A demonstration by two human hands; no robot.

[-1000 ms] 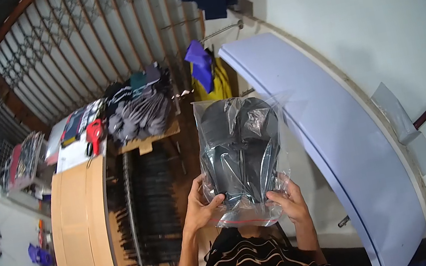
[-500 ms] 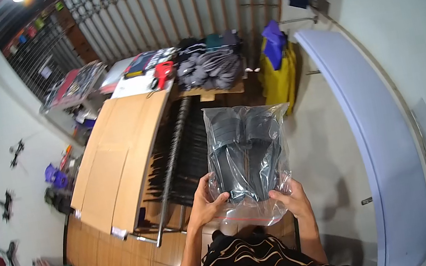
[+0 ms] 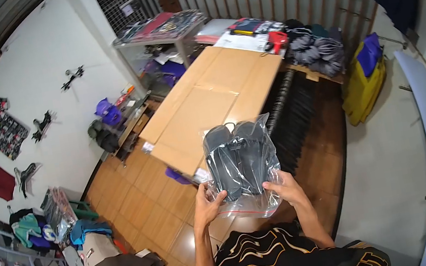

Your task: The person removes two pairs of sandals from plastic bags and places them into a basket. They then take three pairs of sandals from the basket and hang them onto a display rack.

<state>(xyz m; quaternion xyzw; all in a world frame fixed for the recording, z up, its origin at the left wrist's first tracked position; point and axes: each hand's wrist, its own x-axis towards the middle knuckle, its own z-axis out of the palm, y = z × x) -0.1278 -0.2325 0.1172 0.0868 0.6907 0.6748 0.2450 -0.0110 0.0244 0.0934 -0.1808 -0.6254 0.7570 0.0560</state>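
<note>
Both hands hold a clear plastic bag (image 3: 242,170) of dark folded cloth up before the chest. The left hand (image 3: 207,207) pinches its lower left corner and the right hand (image 3: 286,188) pinches the lower right. Beyond the bag stands a long wooden table (image 3: 207,100), with stacked clothes (image 3: 318,49) at its far end.

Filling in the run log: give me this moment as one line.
left hand: grips clear zip bag | right hand: grips same bag | contents: dark folded item | behind: cardboard-topped table

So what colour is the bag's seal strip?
Red, along the clear bag bottom edge; head view.
</note>
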